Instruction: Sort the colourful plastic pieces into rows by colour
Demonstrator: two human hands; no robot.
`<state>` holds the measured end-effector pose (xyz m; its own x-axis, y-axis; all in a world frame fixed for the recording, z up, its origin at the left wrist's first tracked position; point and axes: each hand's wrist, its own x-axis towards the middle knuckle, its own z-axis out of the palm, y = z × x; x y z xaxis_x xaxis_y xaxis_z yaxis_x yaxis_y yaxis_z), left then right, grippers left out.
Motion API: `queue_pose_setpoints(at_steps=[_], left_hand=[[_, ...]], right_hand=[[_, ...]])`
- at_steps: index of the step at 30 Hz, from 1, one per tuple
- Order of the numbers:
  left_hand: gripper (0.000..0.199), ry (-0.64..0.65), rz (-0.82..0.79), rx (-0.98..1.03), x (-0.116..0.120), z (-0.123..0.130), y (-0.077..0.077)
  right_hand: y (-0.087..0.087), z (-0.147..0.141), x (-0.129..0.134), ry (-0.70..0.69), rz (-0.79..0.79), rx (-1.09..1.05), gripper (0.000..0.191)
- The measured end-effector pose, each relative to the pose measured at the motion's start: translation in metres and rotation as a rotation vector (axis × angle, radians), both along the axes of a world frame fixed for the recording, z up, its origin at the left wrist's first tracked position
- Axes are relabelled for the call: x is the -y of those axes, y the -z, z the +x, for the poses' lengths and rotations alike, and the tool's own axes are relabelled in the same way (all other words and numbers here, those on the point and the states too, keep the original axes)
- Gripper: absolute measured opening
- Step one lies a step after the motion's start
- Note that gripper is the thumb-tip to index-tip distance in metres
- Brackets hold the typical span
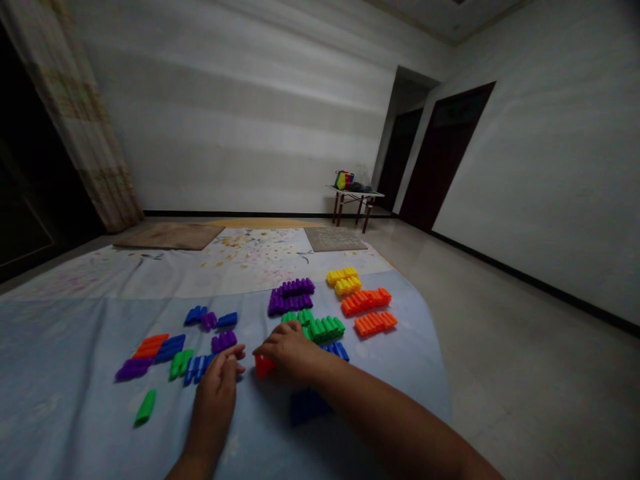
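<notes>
My left hand [223, 377] rests beside blue pieces [196, 369] and below a purple group [224, 341], its fingers apart with nothing visible in them. Under the curled fingers of my right hand [289, 350] is a red-orange piece [264, 365]. Green ribbed pieces [325, 329] lie just beyond that hand, with blue ones [337, 350] partly hidden by the wrist. Farther back are purple rows [291, 297], yellow pieces [344, 281] and orange rows [367, 301]. On the left sit orange [151, 346], purple [134, 369] and green pieces [181, 363]. A single green piece [145, 408] lies nearer me.
The pieces lie on a bed-like surface with a light blue cloth [65, 373]. A brown mat [170, 236] and a grey mat [336, 239] are at its far edge. Beyond stands a small table [373, 194] holding a colourful bag [344, 179].
</notes>
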<state>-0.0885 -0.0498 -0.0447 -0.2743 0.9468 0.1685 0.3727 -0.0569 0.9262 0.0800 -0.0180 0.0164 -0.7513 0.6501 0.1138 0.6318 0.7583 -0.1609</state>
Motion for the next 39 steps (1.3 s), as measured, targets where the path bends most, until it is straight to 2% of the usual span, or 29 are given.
queue_pose_setpoints(at_steps=[4,8,13,17,20,24,32,39], left_hand=[[0.048,0.001,-0.028,0.009,-0.003,-0.003,0.003],[0.049,0.009,-0.043,-0.053,-0.005,-0.004,0.006],[0.048,0.023,-0.055,-0.088,-0.008,-0.005,0.012],[0.045,0.009,-0.067,-0.098,-0.009,-0.006,0.011],[0.044,-0.003,-0.082,-0.101,-0.009,-0.005,0.007],[0.043,-0.016,-0.091,-0.098,-0.007,-0.004,0.002],[0.047,-0.016,-0.099,-0.117,-0.007,-0.004,0.000],[0.051,-0.006,-0.122,-0.102,-0.005,-0.003,-0.003]], right_hand=[[-0.014,0.041,0.004,0.095,0.021,-0.223,0.045],[-0.023,0.113,0.000,0.236,0.027,-0.369,0.041],[-0.025,0.200,-0.010,0.513,0.015,-0.324,0.042],[-0.021,0.239,-0.013,0.645,0.014,-0.244,0.042],[-0.017,0.247,-0.014,0.663,0.019,-0.210,0.040],[-0.014,0.240,-0.022,0.629,0.045,-0.220,0.040],[-0.026,0.233,-0.039,0.616,0.100,-0.210,0.040],[-0.023,0.247,-0.029,0.663,-0.051,-0.003,0.042]])
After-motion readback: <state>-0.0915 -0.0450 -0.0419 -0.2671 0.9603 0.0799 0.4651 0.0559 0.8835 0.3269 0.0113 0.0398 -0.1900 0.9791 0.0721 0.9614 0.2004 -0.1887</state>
